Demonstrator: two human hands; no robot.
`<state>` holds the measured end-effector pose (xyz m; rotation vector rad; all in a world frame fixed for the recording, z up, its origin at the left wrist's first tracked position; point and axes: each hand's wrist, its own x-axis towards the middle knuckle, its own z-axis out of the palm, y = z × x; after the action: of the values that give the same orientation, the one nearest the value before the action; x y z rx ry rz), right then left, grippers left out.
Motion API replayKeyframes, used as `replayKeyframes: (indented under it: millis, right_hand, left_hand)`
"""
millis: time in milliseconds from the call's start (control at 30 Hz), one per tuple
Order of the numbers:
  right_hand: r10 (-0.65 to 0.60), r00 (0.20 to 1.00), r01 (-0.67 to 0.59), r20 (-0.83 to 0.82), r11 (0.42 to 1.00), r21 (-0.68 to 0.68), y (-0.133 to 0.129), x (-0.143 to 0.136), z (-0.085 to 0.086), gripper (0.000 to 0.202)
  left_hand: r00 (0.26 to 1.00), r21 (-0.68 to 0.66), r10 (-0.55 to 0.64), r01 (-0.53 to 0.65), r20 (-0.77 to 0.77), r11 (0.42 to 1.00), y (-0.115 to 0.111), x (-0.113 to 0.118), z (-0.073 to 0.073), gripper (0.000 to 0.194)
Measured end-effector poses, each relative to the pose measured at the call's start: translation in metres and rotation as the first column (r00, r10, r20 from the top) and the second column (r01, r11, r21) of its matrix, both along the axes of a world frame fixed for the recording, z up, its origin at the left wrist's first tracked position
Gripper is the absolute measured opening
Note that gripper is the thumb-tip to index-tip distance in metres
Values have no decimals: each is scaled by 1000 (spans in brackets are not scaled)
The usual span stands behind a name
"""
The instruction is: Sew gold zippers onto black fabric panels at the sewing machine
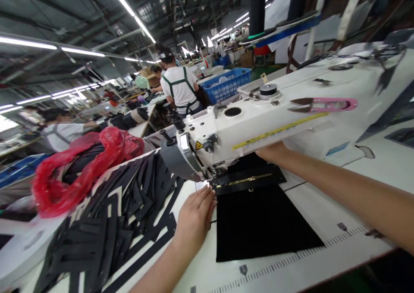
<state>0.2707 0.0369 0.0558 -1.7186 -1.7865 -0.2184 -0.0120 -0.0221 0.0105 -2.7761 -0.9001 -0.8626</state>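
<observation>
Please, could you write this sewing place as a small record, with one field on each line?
Machine: large white sewing machine
Left hand: fingers close to the needle area, beside the cloth
Right hand: reaching under the machine's arm, fingers hidden
Work: flat black fabric piece with gold-coloured zip
On machine: pink-handled snips; yellow measuring tape
Left side: many loose dark fabric strips; translucent red plastic bag
Behind: blue plastic basket; person in white shirt
</observation>
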Motion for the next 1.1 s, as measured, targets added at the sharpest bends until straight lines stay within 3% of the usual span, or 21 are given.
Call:
replayKeyframes:
  millis: [133,200,267,433,533,633,733,933,1100]
  right_hand:
    - [250,957,-249,149,968,-30,-69,-29,-9,32]
    - [412,892,-408,188,911,-59,-99,-52,-16,32]
    - [448,875,-442,182,894,-73,-110,-73,-23,23]
    - [354,906,-304,233,926,-225,-83,-101,-32,24]
    - [389,885,-329,254,911,-250,-72,-102,-35,22]
    - [414,862,-358,291,905,-228,-76,-101,-39,20]
    - [419,846,-383,329,908,-170,-84,-101,-41,18]
    - [364,852,-413,377,909,57,-82,-100,-40,26]
    - [424,852,-440,308,898,-19,-72,-94,-52,34]
  left_hand:
    - [989,-8,-75,75,-124,997,21,-5,2,23]
    - [992,-112,10,-24,-125,993,23,-1,9,19]
    - [985,-212,111,-137,-129,968,24,4,17,16]
    - [973,-254,208,-226,-96,940,28,8,23,17]
    - [975,-263,211,-222,-71,939,27,7,19,17]
    - [986,-224,159,-165,-48,961,20,6,10,13]
    - [992,-100,105,-111,-68,989,11,6,3,18]
    - [979,19,156,-154,-130,988,4,11,-2,17]
    - [982,42,135,-130,-129,991,7,15,-2,20]
